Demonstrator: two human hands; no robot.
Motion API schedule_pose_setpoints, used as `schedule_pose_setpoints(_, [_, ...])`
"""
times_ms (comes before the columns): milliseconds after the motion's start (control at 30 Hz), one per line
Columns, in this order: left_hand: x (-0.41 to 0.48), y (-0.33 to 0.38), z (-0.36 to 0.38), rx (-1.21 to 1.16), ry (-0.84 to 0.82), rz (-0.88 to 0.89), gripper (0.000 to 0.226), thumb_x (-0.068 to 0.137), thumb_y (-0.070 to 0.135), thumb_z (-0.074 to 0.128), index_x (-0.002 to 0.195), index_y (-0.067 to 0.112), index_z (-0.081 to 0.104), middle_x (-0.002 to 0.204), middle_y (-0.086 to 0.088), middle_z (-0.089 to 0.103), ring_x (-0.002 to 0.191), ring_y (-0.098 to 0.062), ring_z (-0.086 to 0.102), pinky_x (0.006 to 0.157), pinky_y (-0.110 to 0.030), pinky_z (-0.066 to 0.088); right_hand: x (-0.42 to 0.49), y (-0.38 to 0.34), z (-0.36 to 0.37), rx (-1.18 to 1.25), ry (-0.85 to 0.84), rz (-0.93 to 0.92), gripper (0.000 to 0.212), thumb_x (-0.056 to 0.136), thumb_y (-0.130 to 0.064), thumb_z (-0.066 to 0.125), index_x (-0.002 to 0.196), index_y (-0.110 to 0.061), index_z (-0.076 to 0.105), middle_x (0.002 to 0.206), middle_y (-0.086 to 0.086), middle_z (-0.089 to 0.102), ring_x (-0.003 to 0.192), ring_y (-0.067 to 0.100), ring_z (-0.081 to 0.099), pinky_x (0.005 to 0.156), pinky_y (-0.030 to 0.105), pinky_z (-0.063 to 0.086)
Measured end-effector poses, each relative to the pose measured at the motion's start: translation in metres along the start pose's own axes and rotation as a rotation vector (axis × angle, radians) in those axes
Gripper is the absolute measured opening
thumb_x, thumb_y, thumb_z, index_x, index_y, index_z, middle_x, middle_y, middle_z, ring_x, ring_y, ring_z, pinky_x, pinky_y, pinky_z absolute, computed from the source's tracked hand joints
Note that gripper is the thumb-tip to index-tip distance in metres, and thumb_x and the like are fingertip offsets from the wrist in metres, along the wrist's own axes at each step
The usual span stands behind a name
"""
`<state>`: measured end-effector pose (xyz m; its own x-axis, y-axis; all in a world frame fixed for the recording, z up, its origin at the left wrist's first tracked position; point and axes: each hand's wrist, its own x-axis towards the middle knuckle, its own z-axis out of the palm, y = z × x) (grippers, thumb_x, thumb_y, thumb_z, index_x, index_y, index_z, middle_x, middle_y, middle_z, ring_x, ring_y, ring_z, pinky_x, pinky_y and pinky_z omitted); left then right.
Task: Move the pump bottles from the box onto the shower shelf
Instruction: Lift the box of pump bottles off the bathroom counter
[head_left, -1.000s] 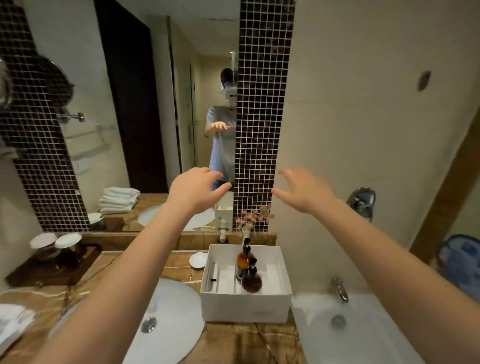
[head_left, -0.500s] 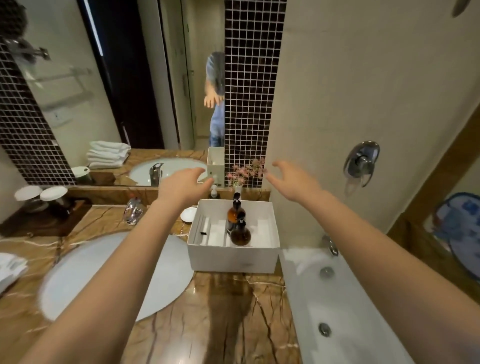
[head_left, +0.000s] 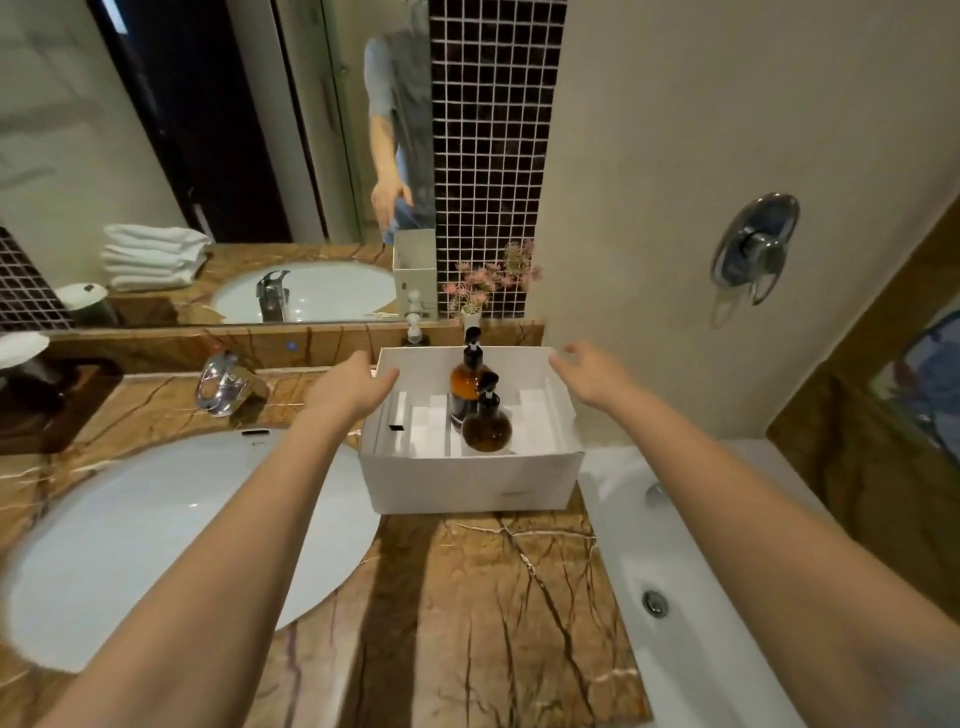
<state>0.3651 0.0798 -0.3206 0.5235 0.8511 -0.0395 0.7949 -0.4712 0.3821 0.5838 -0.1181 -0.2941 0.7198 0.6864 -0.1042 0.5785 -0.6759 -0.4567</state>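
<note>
Amber bottles (head_left: 475, 400), 2, upright in white box (head_left: 470, 480) on marble counter (head_left: 467, 597). L hand (head_left: 349, 389) & R hand (head_left: 589, 375) at box's sides, grips released, empty.

Warm, fairly dim indoor light fills the wide-angle view, with walls and counter (head_left: 483, 613) bending outward toward the edges. A broad dark shadow runs down the counter from the white box (head_left: 470, 480) toward the camera. Soft highlights sit on the basin (head_left: 130, 525), the chrome faucet (head_left: 221, 384) and the wall valve (head_left: 756, 249), which casts a faint shadow on the wall below it. The fingertips of the right hand (head_left: 589, 374) are smeared by motion; the frame's far corners look soft.
</note>
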Motion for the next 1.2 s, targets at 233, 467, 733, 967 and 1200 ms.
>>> schedule_pose_setpoints(233, [0.025,-0.021,0.041,-0.104,-0.189,-0.108,0.043,0.085,0.038,0.05,0.118,0.01,0.049,0.113,-0.013,0.06,0.095,-0.032,0.06,0.079,-0.042,0.055,0.033,0.028,0.055,0.132,-0.1,0.248,0.058,0.088,-0.037,0.054,0.137,-0.008,0.041,0.139,0.016,0.048,0.12,0.036,0.05,0.096,0.045,0.046])
schedule_pose_setpoints(467, [0.042,-0.031,0.058,-0.118,-0.225,-0.179,0.027,0.087,0.027,0.048,0.105,0.008,0.054,0.094,-0.01,0.055,0.082,-0.028,0.057,0.052,-0.032,0.046,0.049,0.037,0.079,0.099,-0.081,0.298,0.04,0.087,-0.027,0.054,0.12,-0.005,0.055,0.12,0.016,0.061,0.099,0.032,0.058,0.073,0.031,0.042])
schedule_pose_setpoints(733, [0.049,-0.033,0.067,-0.058,-0.183,-0.123,0.007,0.084,0.014,0.049,0.087,0.009,0.052,0.084,-0.009,0.054,0.078,-0.026,0.054,0.049,-0.028,0.038,0.058,0.041,0.081,-0.032,-0.053,0.321,0.033,0.088,-0.014,0.048,0.118,-0.004,0.058,0.118,0.017,0.062,0.105,0.036,0.059,0.081,0.036,0.047])
schedule_pose_setpoints(967, [0.051,-0.037,0.069,-0.092,-0.152,-0.107,0.003,0.084,0.012,0.048,0.084,0.01,0.05,0.071,-0.004,0.05,0.067,-0.023,0.051,0.044,-0.025,0.034,0.057,0.041,0.08,-0.061,-0.006,0.292,0.03,0.089,-0.01,0.044,0.114,-0.001,0.059,0.116,0.019,0.062,0.105,0.037,0.059,0.079,0.036,0.046])
schedule_pose_setpoints(1200, [0.043,-0.034,0.053,-0.153,-0.139,-0.107,0.01,0.083,0.011,0.047,0.073,0.011,0.05,0.071,-0.006,0.053,0.06,-0.018,0.05,0.044,-0.025,0.035,0.046,0.033,0.063,-0.082,-0.012,0.253,0.028,0.089,-0.008,0.041,0.11,0.0,0.059,0.111,0.019,0.063,0.098,0.035,0.059,0.073,0.032,0.043])
